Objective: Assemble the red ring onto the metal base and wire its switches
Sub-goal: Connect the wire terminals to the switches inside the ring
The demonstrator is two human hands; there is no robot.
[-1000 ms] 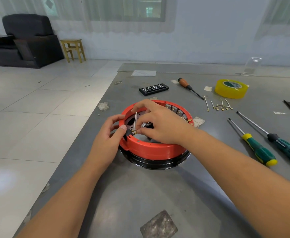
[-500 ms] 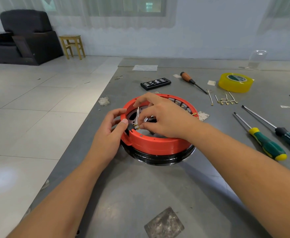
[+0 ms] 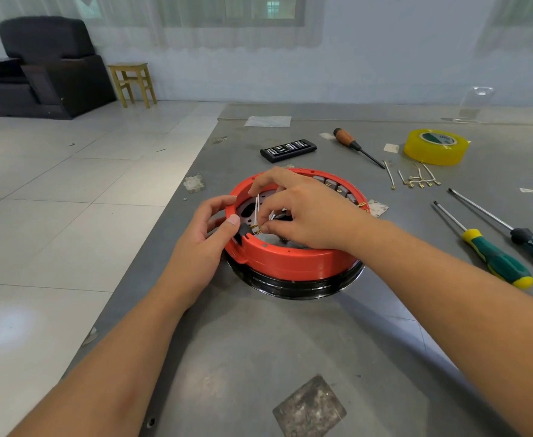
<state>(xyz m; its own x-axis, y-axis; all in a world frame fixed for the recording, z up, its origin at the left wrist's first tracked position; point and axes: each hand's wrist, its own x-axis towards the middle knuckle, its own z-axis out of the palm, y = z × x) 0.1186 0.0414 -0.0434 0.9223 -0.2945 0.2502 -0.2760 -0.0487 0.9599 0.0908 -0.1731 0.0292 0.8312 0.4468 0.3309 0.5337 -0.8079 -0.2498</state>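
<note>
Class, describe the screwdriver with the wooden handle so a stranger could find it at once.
Start at the yellow tape roll at the table's far right. Left of it lies the wooden-handled screwdriver. It is shorter than the two green-handled screwdrivers nearer the person, and alone has a brown handle.

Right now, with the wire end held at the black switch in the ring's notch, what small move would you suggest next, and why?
Probably push the white wire onto the black switch. The right hand pinches its brass end right at the switch, while the left hand braces the switch on the red ring. Whether it is already seated, I cannot tell.
</note>
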